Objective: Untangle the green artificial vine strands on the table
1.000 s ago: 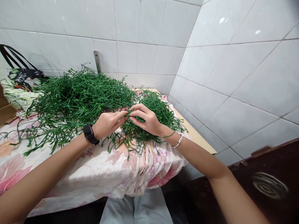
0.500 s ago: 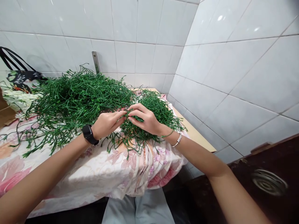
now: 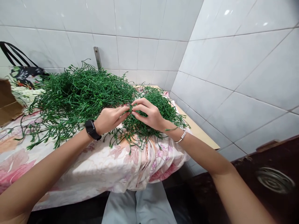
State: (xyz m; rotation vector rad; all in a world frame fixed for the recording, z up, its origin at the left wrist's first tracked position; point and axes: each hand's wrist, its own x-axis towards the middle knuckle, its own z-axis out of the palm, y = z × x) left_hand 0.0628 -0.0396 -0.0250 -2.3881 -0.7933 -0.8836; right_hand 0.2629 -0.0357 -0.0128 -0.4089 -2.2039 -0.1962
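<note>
Pinched at the fingertips of my left hand [image 3: 111, 119] is a small green plastic stem [image 3: 130, 107], its thin end hard to make out. My right hand [image 3: 150, 115] meets it from the other side, thumb and fingers closed on the same stem. Both hands are held over the table's front part, almost touching. Left of them spreads a large tangled heap of green artificial stems [image 3: 81, 93] with small budded tips. A smaller heap of the same stems [image 3: 161, 102] lies behind and under my right hand.
A floral cloth [image 3: 93, 171] covers the table, bunched at the front right. Bare table edge [image 3: 201, 133] shows by the tiled wall [image 3: 245, 77]. At left are a cardboard box [image 3: 9, 102], white flowers [image 3: 28, 95] and a black floral bag [image 3: 26, 74]. A metal bracket [image 3: 97, 57] stands behind.
The view has shifted slightly, so everything sits a little higher and further right. My fingertips have changed their pinch on the stem, with the right fingers more spread.
</note>
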